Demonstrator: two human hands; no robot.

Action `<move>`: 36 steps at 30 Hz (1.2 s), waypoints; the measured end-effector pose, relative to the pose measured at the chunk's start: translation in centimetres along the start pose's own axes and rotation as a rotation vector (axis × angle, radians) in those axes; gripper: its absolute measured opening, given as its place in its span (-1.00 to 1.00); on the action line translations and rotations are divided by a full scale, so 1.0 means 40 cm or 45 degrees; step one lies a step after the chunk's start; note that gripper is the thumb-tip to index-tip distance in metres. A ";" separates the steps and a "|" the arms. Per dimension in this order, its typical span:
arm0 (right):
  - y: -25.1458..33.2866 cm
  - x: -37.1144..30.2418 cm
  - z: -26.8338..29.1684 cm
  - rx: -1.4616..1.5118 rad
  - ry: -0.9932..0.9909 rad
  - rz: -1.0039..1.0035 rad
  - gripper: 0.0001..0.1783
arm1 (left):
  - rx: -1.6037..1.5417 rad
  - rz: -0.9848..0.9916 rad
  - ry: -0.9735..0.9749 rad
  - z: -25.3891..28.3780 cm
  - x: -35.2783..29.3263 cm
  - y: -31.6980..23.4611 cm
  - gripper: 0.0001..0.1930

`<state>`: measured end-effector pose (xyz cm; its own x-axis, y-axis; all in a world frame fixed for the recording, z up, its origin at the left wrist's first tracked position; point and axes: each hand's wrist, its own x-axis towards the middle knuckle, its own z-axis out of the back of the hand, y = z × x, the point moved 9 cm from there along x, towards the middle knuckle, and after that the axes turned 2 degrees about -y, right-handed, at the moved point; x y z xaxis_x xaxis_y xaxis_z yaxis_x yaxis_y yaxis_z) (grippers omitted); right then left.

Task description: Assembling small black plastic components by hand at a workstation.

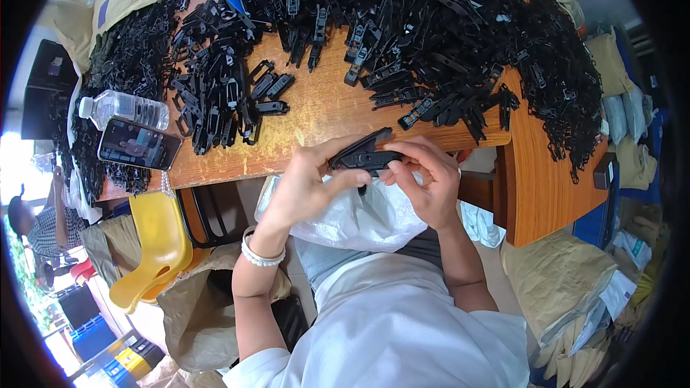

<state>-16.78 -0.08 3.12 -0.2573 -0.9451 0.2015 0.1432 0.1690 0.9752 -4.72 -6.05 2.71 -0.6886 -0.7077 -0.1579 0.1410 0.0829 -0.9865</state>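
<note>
Black plastic part (374, 160) held between two hands

The part looks light and stiff, most likely moulded plastic with a smooth face that could slide a little under bare fingertips. Its thin arms and narrow edges seem the fragile places, liable to bend or snap if squeezed hard, so the thicker body and the two ends look like the better places to take hold. A long, slim strip slants up toward the far side; whether it is one piece with the rest or a second piece laid against it, I cannot tell.

The part sits directly between the hands, above the white plastic bag (359, 219) spread over the lap and, in this view, just at the near edge of the wooden surface (316, 104). The left hand (309, 183) is closed on its left end, thumb on the near side and forefinger along the far side. The right hand (431, 181) pinches the right end between thumb and curled fingers, barely open beyond the part's thickness.

Beyond the hands, a large heap of black plastic clips (445, 25) covers the far side, and a smaller cluster (223, 93) lies to the left. Farther left, a clear bottle (136, 110) lies just beside a phone (140, 145).
</note>
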 end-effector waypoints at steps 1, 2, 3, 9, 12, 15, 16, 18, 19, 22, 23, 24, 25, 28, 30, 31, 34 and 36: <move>0.000 0.000 0.004 -0.003 -0.003 -0.001 -0.76 | 0.157 -0.033 -0.083 0.002 -0.007 -0.010 -0.62; 0.010 0.001 0.001 -0.071 0.027 0.058 -0.76 | 0.295 -0.107 -0.153 0.006 -0.012 -0.015 -0.59; 0.020 0.003 -0.003 -0.140 0.056 0.117 -0.74 | 0.295 -0.107 -0.154 0.003 -0.017 -0.015 -0.59; 0.054 0.012 -0.005 -0.320 0.106 0.300 -0.66 | 0.418 -0.356 -0.144 -0.014 -0.038 -0.045 -0.62; 0.046 0.006 0.001 -0.336 0.101 0.294 -0.65 | 0.464 -0.403 -0.170 -0.019 -0.042 -0.049 -0.64; 0.043 0.005 0.003 -0.339 0.064 0.271 -0.69 | 0.370 -0.361 -0.170 -0.017 -0.039 -0.036 -0.66; 0.045 0.005 0.002 -0.336 0.065 0.273 -0.69 | 0.286 -0.313 -0.152 -0.017 -0.037 -0.013 -0.67; 0.044 0.010 0.005 -0.286 0.033 0.245 -0.74 | 0.208 -0.265 -0.139 -0.009 -0.035 0.003 -0.67; 0.047 0.010 0.005 -0.281 0.036 0.248 -0.74 | 0.201 -0.259 -0.066 -0.013 -0.029 0.002 -0.68; 0.029 0.000 0.000 -0.172 0.151 0.135 -0.76 | 0.187 -0.336 0.040 0.014 -0.009 -0.004 -0.71; 0.019 -0.010 -0.010 -0.235 0.235 0.170 -0.78 | 0.178 -0.420 0.079 0.029 0.001 -0.014 -0.72; 0.009 -0.021 -0.017 -0.307 0.314 0.199 -0.79 | 0.406 -0.445 -0.127 0.095 0.028 -0.011 -0.79; 0.013 -0.028 -0.016 -0.307 0.311 0.200 -0.79 | 0.641 -0.463 -0.342 0.168 0.044 -0.025 -0.85; 0.001 -0.041 0.001 -0.267 0.229 0.106 -0.81 | 1.051 -0.330 -0.751 0.338 0.109 -0.034 -0.91; -0.017 -0.050 0.031 -0.279 0.193 0.056 -0.80 | 1.374 -0.312 -0.680 0.382 0.161 -0.011 -0.89; -0.020 -0.053 0.050 -0.299 0.170 0.053 -0.80 | 1.516 -0.303 -0.624 0.391 0.180 -0.002 -0.88; -0.036 -0.057 0.146 -0.430 0.004 -0.013 -0.83 | 1.602 -0.170 -0.488 0.415 0.217 0.036 -0.87; -0.072 -0.070 0.283 -0.418 -0.398 -0.318 -0.85 | 1.635 -0.145 -0.436 0.399 0.230 0.034 -0.87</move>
<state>-27.29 5.24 0.79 -0.5881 -0.8081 0.0327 0.3200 -0.1953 0.9271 0.50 -23.64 0.60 -0.5555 -0.8217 0.1273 0.7909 -0.5694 -0.2241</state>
